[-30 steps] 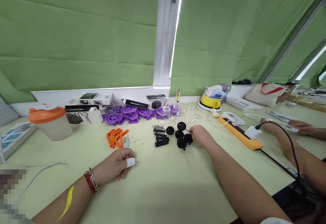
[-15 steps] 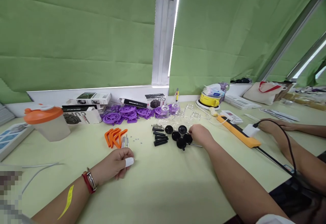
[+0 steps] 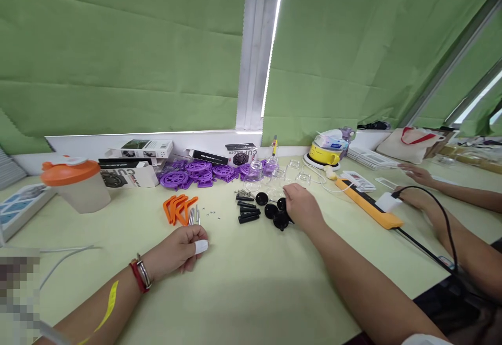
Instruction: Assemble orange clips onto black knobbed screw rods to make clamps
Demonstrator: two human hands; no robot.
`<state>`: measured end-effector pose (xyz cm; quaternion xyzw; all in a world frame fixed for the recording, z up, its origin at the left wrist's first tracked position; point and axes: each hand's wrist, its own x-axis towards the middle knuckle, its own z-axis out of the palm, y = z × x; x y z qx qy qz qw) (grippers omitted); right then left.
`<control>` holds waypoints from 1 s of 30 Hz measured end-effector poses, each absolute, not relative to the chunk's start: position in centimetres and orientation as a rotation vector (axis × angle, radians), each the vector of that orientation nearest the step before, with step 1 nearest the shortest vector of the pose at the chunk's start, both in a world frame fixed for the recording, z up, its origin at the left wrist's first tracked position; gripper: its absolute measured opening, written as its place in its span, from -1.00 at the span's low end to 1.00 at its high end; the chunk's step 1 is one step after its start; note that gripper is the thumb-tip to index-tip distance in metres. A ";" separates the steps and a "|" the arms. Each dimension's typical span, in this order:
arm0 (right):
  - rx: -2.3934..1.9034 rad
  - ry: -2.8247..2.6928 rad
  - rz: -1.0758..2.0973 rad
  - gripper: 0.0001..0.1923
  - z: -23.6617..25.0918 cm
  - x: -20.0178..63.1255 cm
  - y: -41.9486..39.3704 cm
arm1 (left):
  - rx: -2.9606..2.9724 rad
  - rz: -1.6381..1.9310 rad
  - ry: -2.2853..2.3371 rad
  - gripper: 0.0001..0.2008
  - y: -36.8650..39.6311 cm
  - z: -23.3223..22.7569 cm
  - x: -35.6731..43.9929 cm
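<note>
My right hand (image 3: 300,207) lies knuckles-up over a cluster of black round knobs (image 3: 270,210), covering some of them; what its fingers grip is hidden. Short black pegs (image 3: 248,213) and small springs (image 3: 243,193) lie just left of the knobs. On the pale green table (image 3: 254,287), my left hand (image 3: 178,251) rests with its fingers curled in and a white cover on one fingertip. It sits just below a few metal pins (image 3: 194,215) and orange plastic pieces (image 3: 178,208). Nothing shows inside it.
Purple wheels (image 3: 196,171), clear glass jars (image 3: 292,173) and product boxes (image 3: 129,175) line the back under green blinds. An orange-lidded cup (image 3: 74,187) stands at left. At right are a yellow power strip (image 3: 368,205), a black cable, and another person's hands (image 3: 415,175).
My right hand has slid left onto the black knobs, covering more of them. My left hand has barely moved. The other person's far hand has moved to a different spot on the table.
</note>
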<state>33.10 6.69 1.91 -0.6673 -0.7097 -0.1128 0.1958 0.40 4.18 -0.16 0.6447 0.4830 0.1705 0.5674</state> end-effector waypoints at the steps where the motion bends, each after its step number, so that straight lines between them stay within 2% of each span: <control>1: -1.744 -2.026 -0.299 -0.63 1.6 31.9 6.3 | 1.515 0.401 1.136 -0.75 4.2 -0.2 0.4; 6: -1.531 -2.295 -0.005 -0.52 -0.4 25.3 5.7 | 1.520 0.405 1.124 -0.76 4.5 -0.9 0.1; 11: -1.770 -2.271 0.254 -0.35 -1.4 21.5 7.6 | 1.528 0.413 1.124 -0.76 4.4 -0.8 0.2; 15: -1.865 -2.162 0.246 -0.26 -2.3 21.4 9.2 | 1.539 0.410 1.121 -0.78 4.2 -0.5 0.3; 30: -1.774 -2.403 0.122 -0.26 -3.3 23.7 7.4 | 1.560 0.400 1.114 -0.79 4.4 -0.7 0.2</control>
